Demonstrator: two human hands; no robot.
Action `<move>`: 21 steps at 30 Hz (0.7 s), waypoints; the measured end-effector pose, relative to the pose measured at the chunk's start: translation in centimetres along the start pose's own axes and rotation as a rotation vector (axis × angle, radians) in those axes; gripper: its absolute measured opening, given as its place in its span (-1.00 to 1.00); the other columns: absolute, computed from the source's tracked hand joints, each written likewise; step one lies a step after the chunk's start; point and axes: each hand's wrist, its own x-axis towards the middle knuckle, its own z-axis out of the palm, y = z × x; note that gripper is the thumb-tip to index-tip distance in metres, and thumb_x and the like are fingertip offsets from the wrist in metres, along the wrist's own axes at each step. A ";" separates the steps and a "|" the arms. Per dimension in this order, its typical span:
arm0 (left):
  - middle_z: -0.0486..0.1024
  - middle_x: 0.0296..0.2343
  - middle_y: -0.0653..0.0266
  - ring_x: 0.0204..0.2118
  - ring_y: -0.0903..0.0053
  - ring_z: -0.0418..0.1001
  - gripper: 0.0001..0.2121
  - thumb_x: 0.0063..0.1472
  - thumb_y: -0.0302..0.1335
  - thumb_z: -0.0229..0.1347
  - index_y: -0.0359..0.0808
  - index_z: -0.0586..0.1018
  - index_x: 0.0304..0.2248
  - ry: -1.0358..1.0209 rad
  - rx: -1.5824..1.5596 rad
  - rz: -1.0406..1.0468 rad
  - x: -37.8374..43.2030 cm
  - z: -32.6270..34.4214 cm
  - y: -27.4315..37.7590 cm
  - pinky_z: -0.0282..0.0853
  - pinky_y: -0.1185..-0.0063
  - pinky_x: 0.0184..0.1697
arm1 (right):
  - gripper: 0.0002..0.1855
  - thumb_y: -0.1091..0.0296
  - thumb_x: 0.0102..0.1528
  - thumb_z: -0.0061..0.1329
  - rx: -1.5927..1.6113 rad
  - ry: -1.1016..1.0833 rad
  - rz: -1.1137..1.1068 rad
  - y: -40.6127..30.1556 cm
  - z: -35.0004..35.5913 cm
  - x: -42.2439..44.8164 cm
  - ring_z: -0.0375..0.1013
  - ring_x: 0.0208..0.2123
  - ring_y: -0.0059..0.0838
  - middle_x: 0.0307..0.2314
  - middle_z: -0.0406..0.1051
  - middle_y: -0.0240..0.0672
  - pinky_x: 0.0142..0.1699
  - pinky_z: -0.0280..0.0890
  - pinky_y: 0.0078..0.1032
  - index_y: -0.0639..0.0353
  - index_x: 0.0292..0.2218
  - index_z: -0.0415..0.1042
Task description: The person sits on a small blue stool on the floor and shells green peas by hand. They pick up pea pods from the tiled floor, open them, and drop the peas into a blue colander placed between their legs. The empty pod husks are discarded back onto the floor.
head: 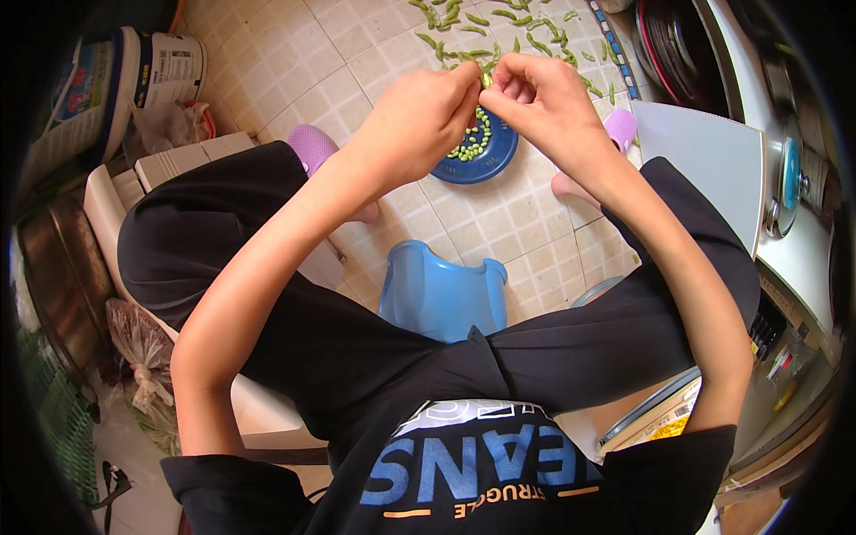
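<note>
Above a blue plate (498,157), my left hand (428,120) and my right hand (545,100) meet at their fingertips on a green bean pod (486,81). Both hands pinch it between thumb and fingers; the fingers partly cover it. Shelled green beans (473,144) lie on the plate, which stands on the tiled floor and is partly hidden by my left hand. Many unopened-looking green pods (538,43) are scattered on the floor beyond my hands.
A blue plastic stool (445,291) is between my legs. Purple slippers (313,147) are on my feet. White buckets (170,70) and plastic bags stand at the left. At the right are a grey panel (702,160), a lidded pot (791,177) and shelves.
</note>
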 end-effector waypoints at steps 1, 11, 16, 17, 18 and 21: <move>0.46 -0.59 0.00 -0.47 0.04 0.43 -0.85 0.25 -0.47 -0.11 -0.39 0.34 -0.42 -0.020 -0.013 0.006 -0.1 0.0 0.0 0.29 0.26 -0.39 | -0.65 0.16 -0.09 0.11 -0.028 -0.012 0.025 0.0 -0.1 0.0 0.46 -0.54 -0.35 -0.64 0.43 -0.17 -0.37 0.34 -0.46 0.34 -0.52 0.42; 0.41 -0.54 0.01 -0.48 0.05 0.38 -0.92 0.26 -0.52 -0.10 -0.37 0.32 -0.36 -0.025 0.123 0.101 -0.1 -0.2 0.3 0.27 0.34 -0.43 | -0.65 0.14 -0.04 0.06 -0.048 -0.067 0.117 -0.2 0.2 -0.4 0.46 -0.53 -0.30 -0.63 0.43 -0.15 -0.35 0.34 -0.40 0.33 -0.50 0.43; 0.43 -0.51 0.00 -0.45 0.03 0.40 -0.91 0.26 -0.51 -0.08 -0.35 0.30 -0.34 -0.025 0.146 0.144 -0.2 0.0 -0.2 0.28 0.31 -0.43 | -0.73 0.22 0.07 -0.08 -0.176 -0.052 -0.046 0.0 0.1 -0.6 0.45 -0.47 -0.08 -0.58 0.42 -0.07 -0.33 0.32 -0.24 0.30 -0.48 0.39; 0.44 -0.51 0.00 -0.45 0.03 0.40 -0.91 0.26 -0.50 -0.08 -0.35 0.30 -0.33 -0.048 0.207 0.141 -0.2 0.0 -0.3 0.28 0.30 -0.43 | -0.73 0.22 0.07 -0.08 -0.175 -0.053 -0.044 0.1 0.1 -0.6 0.45 -0.47 -0.08 -0.58 0.42 -0.07 -0.33 0.32 -0.24 0.30 -0.48 0.39; 0.44 -0.51 0.00 -0.45 0.03 0.40 -0.91 0.26 -0.50 -0.08 -0.35 0.30 -0.33 -0.050 0.205 0.142 -0.2 0.0 -0.3 0.28 0.30 -0.43 | -0.75 0.25 0.08 -0.10 -0.217 -0.050 -0.084 0.4 0.2 -0.8 0.44 -0.45 -0.05 -0.58 0.42 -0.07 -0.32 0.31 -0.20 0.29 -0.47 0.37; 0.45 -0.52 0.01 -0.44 0.03 0.41 -0.92 0.26 -0.50 -0.08 -0.34 0.30 -0.32 -0.080 0.216 0.177 -0.2 -0.1 -0.4 0.29 0.28 -0.43 | -0.77 0.27 0.08 -0.11 -0.296 -0.034 -0.155 0.7 0.5 -1.1 0.43 -0.43 -0.02 -0.57 0.42 -0.06 -0.31 0.31 -0.17 0.28 -0.46 0.35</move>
